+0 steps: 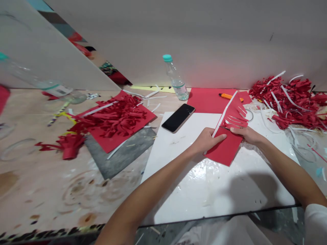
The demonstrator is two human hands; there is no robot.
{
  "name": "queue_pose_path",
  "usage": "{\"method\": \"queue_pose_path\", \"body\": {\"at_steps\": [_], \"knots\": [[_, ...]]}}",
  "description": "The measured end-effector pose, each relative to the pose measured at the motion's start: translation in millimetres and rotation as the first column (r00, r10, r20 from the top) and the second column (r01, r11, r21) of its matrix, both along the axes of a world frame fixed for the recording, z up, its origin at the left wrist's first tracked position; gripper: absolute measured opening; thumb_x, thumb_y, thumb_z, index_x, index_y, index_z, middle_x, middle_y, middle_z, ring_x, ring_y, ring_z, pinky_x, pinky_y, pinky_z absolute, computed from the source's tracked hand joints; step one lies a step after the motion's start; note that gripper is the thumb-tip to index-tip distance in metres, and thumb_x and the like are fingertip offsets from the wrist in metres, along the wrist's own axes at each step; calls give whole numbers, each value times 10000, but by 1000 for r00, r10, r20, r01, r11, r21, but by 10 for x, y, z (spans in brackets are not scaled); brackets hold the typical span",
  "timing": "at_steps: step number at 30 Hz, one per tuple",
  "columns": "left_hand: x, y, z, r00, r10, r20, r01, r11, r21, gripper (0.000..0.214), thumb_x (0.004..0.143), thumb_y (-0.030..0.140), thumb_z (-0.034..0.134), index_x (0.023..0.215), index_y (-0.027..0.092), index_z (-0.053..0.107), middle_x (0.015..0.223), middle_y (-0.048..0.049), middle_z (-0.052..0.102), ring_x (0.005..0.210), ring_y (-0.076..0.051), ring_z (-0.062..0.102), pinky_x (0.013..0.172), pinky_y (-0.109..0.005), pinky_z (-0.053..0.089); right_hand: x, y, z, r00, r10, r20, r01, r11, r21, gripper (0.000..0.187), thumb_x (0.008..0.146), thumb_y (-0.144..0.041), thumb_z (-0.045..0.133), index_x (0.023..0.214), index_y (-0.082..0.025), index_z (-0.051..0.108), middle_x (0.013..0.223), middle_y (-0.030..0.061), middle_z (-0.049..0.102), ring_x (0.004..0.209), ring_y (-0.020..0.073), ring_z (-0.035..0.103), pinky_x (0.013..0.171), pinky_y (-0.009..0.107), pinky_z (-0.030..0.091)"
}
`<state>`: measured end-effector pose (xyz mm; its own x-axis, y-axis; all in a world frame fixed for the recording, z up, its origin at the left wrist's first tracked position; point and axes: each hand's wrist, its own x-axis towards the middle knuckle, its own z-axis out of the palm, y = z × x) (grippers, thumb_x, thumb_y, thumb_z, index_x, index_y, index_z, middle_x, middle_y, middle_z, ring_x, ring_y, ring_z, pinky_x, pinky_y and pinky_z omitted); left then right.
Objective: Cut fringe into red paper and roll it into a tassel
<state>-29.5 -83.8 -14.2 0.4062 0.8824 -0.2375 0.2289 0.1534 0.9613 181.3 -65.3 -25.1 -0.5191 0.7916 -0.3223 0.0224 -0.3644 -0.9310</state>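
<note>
My left hand [207, 140] is closed on the left side of a red paper sheet [223, 148], thumb on top. A white strip [225, 112] runs along that edge. The sheet's far part is slit into a fringe [237, 117] on the right side; its near part is uncut. My right hand [246, 133] is closed at the opposite side, around what look like scissors. Only a thin dark blade [224, 128] shows over the paper, pointing toward my left hand; the handles are mostly hidden by my fingers. Both hands are above a white board [201, 190].
A black phone [178, 118] lies on the board's far left corner. Beyond stand a plastic bottle [178, 83] and an orange cutter [228, 97] on red paper [201, 100]. Fringed red paper heaps [288, 98] lie at right, and more fringes [112, 117] at left near another bottle [55, 89].
</note>
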Motion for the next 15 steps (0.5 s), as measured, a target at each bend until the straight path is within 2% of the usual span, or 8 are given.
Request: {"method": "queue_pose_path", "body": {"at_steps": [2,4,10,15], "knots": [[3,-3,16,1000,-2,-3,2,1000,7,419,758,515,680,807,100,700,795,-119,727,680,-217,684,537,-251,488,-9,-6,6,997,-81,-6,81,996,30,410,751,-483,722,1013,-184,620,684,14,599,609,157,527,491,261,331],[1,-4,26,1000,-5,7,5,1000,-5,414,761,508,681,820,98,701,803,-116,728,680,-211,681,538,-247,488,-17,-14,10,994,-106,-8,106,994,36,387,743,-476,730,973,-183,624,658,4,583,591,147,510,486,256,326],[-48,46,-21,997,-72,-20,72,997,-13,412,741,498,709,861,104,708,838,-109,736,683,-192,677,557,-235,485,-13,-9,14,996,-87,15,86,995,52,341,768,-490,706,791,-191,544,523,-51,445,443,86,332,411,246,186],[-119,130,-53,999,1,-40,1,999,43,431,728,528,713,810,106,686,863,-120,737,726,-218,683,579,-253,492,95,59,92,999,7,-43,-8,1000,-6,378,804,-467,690,713,-212,426,482,-113,226,411,50,129,413,236,87]]}}
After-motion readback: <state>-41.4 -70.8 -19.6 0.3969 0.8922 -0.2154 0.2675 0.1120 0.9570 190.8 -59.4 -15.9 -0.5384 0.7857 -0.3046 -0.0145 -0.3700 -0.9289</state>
